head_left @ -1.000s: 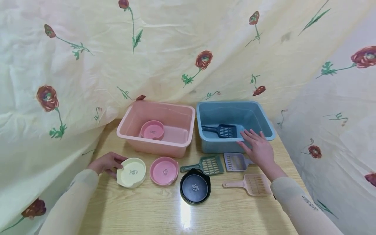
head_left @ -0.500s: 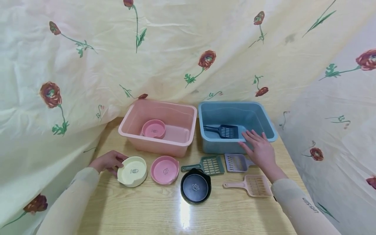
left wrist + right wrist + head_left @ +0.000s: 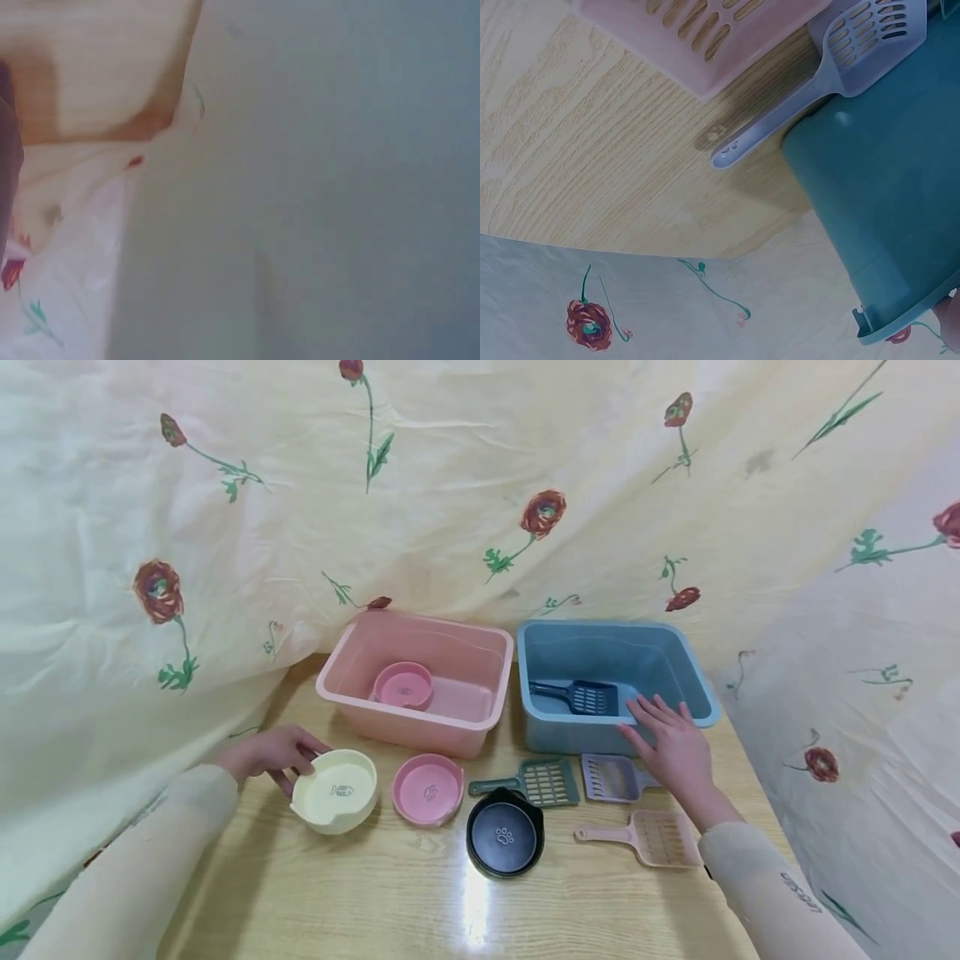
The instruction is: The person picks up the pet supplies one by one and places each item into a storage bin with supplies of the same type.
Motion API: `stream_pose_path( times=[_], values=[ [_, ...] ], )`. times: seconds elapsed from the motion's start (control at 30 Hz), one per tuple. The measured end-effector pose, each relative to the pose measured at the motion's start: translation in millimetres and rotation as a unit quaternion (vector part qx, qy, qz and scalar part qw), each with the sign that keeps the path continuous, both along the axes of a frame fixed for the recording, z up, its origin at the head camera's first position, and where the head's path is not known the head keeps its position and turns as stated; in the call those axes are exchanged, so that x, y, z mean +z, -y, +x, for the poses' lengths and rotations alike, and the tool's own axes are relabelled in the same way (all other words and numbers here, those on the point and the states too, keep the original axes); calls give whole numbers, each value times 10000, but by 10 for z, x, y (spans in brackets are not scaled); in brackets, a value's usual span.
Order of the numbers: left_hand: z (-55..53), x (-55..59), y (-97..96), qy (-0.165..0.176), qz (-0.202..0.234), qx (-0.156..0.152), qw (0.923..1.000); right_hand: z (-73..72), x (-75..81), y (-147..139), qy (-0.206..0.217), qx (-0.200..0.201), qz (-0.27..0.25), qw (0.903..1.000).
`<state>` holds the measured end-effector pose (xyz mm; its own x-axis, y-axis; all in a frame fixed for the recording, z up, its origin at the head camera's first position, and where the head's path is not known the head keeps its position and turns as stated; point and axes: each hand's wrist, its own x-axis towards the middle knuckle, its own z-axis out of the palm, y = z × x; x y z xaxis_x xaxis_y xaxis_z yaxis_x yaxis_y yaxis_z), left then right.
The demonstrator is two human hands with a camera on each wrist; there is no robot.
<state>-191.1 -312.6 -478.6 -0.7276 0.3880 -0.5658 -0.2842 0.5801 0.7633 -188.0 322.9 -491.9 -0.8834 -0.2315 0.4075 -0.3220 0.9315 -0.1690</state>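
Observation:
My left hand (image 3: 281,753) pinches the left rim of a cream pet bowl (image 3: 337,793) with a fish print, which is tilted slightly over the table, a shadow beside its base. In the left wrist view a pale sleeve (image 3: 300,187) covers most of the picture and the bowl is hidden. My right hand (image 3: 678,756) rests with spread, straight fingers on the front rim of a blue bin (image 3: 577,739). Inside that bin lies a navy litter scoop (image 3: 592,697). The right wrist view has a lavender litter scoop (image 3: 780,116) beside the bin's wall.
A pink bin (image 3: 405,731) holding a pink bowl (image 3: 405,685) stands left of the blue one. In front lie another pink bowl (image 3: 427,789), a black bowl (image 3: 504,835), a green scoop (image 3: 551,782) and a pink scoop (image 3: 663,839). Floral cloth (image 3: 450,485) hangs behind.
The left hand has raised the cream bowl a little and tilted it. The right hand stays on the blue bin's rim. The whole head view has shifted slightly.

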Motion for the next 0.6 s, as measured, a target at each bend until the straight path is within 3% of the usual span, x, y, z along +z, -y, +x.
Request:
stream_pose_path(
  times=[0.3,0.47,0.6],
  values=[
    [-57,670,-22,-257,-299,-347,9986,-12,-18,-3,-65,55,-76,9999],
    [-196,1071,-152,-307,-581,-490,9966,1,-5,-30,-51,34,-67,10000],
    [-311,1400,-237,-392,-807,-773,9930,11,-3,-33,-7,40,-39,10000]
  ],
)
